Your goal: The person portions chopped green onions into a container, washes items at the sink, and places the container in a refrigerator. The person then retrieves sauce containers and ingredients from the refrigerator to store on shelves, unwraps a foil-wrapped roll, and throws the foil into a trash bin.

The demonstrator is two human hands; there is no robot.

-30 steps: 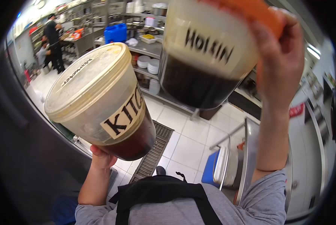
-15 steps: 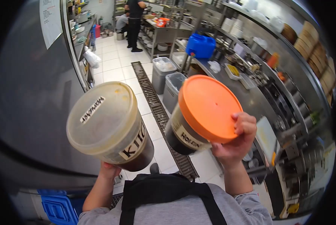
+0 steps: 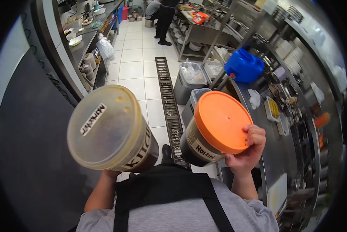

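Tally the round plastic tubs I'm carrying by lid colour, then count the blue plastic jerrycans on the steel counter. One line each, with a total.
Round plastic tub with cloudy, pale lid: 1
Round plastic tub with bright orange lid: 1
Blue plastic jerrycan: 1
Total: 3

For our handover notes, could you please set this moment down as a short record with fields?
left hand: mostly hidden, under a cloudy round plastic tub
right hand: gripping a bright orange round plastic lid by its edge, on a see-through plastic tub
contents: dark in both
side labels: HOISIN on the orange-lidded tub; KITC, cut off, on the other
floor: white tiles, dark slotted drain grate
counter: grey metal, bearing a blue plastic jerrycan
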